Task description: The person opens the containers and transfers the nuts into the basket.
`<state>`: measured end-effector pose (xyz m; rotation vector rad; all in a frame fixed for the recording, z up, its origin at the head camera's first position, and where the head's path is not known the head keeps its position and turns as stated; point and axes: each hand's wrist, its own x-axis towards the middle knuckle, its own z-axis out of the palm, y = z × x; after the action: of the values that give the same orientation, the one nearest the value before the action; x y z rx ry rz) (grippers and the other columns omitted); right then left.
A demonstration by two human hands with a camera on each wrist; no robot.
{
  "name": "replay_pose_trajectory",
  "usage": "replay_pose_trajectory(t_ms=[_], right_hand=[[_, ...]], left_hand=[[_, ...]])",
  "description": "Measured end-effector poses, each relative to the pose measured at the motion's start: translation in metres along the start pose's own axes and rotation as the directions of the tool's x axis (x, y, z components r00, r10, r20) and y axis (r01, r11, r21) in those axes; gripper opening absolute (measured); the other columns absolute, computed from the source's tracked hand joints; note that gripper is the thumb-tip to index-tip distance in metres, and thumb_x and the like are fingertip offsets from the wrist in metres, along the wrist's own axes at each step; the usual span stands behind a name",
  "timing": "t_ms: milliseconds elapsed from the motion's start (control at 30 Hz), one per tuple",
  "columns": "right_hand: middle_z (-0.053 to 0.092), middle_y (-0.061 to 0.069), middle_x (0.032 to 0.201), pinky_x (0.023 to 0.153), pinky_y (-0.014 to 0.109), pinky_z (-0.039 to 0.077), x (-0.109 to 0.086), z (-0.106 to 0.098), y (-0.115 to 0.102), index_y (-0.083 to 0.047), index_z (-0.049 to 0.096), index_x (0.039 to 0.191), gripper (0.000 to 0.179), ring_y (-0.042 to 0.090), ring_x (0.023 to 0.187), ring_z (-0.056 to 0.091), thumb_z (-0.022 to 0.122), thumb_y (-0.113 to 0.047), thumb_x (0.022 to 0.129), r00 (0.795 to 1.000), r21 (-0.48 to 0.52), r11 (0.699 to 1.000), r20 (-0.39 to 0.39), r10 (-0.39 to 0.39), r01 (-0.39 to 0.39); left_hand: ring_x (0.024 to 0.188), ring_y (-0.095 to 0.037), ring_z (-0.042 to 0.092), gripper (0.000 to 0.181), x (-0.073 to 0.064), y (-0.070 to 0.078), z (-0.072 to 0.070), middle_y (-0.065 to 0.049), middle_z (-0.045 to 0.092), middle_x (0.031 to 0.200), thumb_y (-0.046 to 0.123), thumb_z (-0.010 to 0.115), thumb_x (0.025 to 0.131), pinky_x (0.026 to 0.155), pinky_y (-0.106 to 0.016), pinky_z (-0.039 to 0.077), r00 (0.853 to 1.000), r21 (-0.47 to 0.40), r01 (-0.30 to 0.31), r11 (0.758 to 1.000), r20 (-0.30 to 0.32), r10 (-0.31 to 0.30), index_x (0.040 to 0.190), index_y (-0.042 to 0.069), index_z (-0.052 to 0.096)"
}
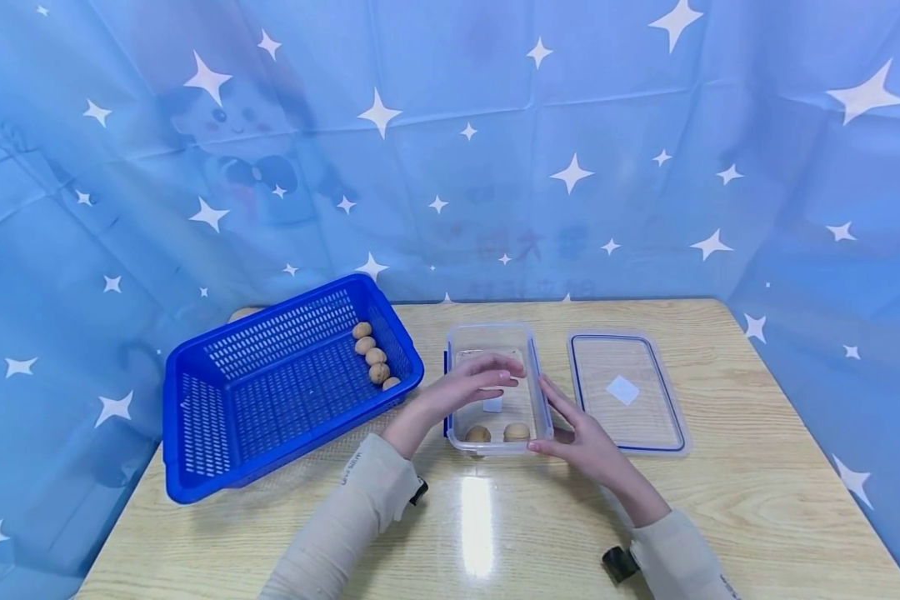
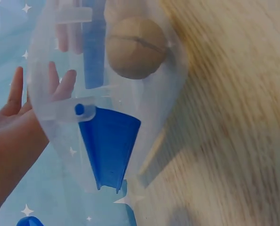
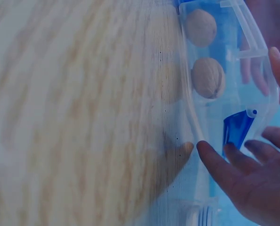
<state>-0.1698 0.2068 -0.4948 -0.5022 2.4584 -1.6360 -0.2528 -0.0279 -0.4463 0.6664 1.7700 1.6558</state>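
A clear plastic box (image 1: 495,330) with blue side latches sits on the table, its lid off. Two walnuts (image 1: 516,432) lie at its near end; through the wall, a walnut (image 3: 208,78) shows up close in the right wrist view. My left hand (image 1: 471,385) reaches over the box from the left, fingers stretched out and apart, holding nothing. Against the box's right side rests my right hand (image 1: 581,446), with its thumb at the near corner and its fairly straight fingers along the wall near a blue latch (image 3: 237,128).
Left of the box stands a blue slotted basket (image 1: 195,354), with several walnuts (image 1: 375,356) along its right end. The clear lid (image 1: 630,354) with a blue seal lies flat on the wooden table (image 1: 750,467) to the right. A starry blue curtain (image 1: 450,167) hangs behind.
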Motion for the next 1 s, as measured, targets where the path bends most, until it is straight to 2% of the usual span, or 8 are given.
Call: replay_pose_trajectory(t_ms=[100, 167, 367, 500, 733, 1000], right_hand=[[0.007, 0.017, 0.168, 0.105, 0.056, 0.046, 0.000, 0.000, 0.000, -0.013, 0.017, 0.160, 0.091, 0.051, 0.150, 0.013, 0.074, -0.017, 0.090, 1.000, 0.006, 1.000, 0.000, -0.001, 0.001], [0.007, 0.017, 0.168, 0.105, 0.055, 0.047, 0.000, 0.000, 0.000, -0.013, 0.017, 0.160, 0.091, 0.051, 0.150, 0.013, 0.074, -0.017, 0.090, 1.000, 0.006, 1.000, -0.001, -0.004, 0.004], [0.007, 0.018, 0.168, 0.104, 0.054, 0.047, -0.001, 0.000, -0.001, -0.012, 0.018, 0.160, 0.091, 0.051, 0.150, 0.013, 0.075, -0.017, 0.089, 1.000, 0.016, 1.000, -0.003, -0.006, 0.006], [0.007, 0.017, 0.168, 0.104, 0.054, 0.048, -0.001, 0.000, 0.000, -0.013, 0.018, 0.160, 0.090, 0.050, 0.150, 0.014, 0.074, -0.016, 0.090, 1.000, 0.017, 1.000, -0.001, -0.005, 0.005], [0.007, 0.018, 0.168, 0.104, 0.056, 0.047, -0.001, 0.001, -0.001, -0.012, 0.018, 0.160, 0.090, 0.051, 0.150, 0.012, 0.074, -0.017, 0.090, 1.000, -0.001, 1.000, -0.004, -0.006, 0.006], [0.007, 0.017, 0.168, 0.103, 0.055, 0.048, -0.001, -0.001, 0.001, -0.013, 0.017, 0.161, 0.091, 0.051, 0.150, 0.015, 0.074, -0.018, 0.090, 1.000, -0.013, 1.000, -0.001, -0.006, 0.006]], left_hand=[[0.136, -0.025, 0.052, 0.043, 0.000, -0.003, 0.000, -0.014, 0.052, 0.147, 0.023, 0.048, 0.103, 0.114, -0.042, 0.044, 0.999, 0.102, 0.010, 0.995, 0.036, -0.013, 0.142, 0.007, 0.050], [0.134, -0.024, 0.053, 0.044, 0.000, -0.004, 0.000, -0.016, 0.051, 0.148, 0.024, 0.050, 0.102, 0.111, -0.039, 0.046, 0.998, 0.146, 0.008, 0.989, 0.062, -0.017, 0.143, 0.007, 0.050], [0.134, -0.035, 0.052, 0.043, 0.004, -0.011, 0.002, -0.023, 0.050, 0.146, 0.016, 0.054, 0.101, 0.108, -0.031, 0.048, 0.995, 0.193, -0.020, 0.981, 0.104, 0.000, 0.141, 0.003, 0.050], [0.137, -0.037, 0.049, 0.041, 0.005, -0.013, 0.004, -0.020, 0.051, 0.146, 0.014, 0.055, 0.101, 0.109, -0.029, 0.047, 0.994, 0.247, -0.021, 0.969, 0.106, -0.005, 0.140, 0.003, 0.051], [0.135, -0.036, 0.052, 0.038, 0.007, -0.015, 0.006, -0.016, 0.054, 0.144, 0.011, 0.058, 0.099, 0.111, -0.033, 0.046, 0.994, 0.328, -0.015, 0.944, 0.105, -0.021, 0.136, 0.003, 0.055], [0.133, -0.031, 0.055, 0.041, 0.006, -0.015, 0.010, -0.009, 0.057, 0.142, 0.015, 0.064, 0.096, 0.112, -0.037, 0.046, 0.991, 0.410, 0.024, 0.912, 0.110, -0.076, 0.136, 0.008, 0.057]])
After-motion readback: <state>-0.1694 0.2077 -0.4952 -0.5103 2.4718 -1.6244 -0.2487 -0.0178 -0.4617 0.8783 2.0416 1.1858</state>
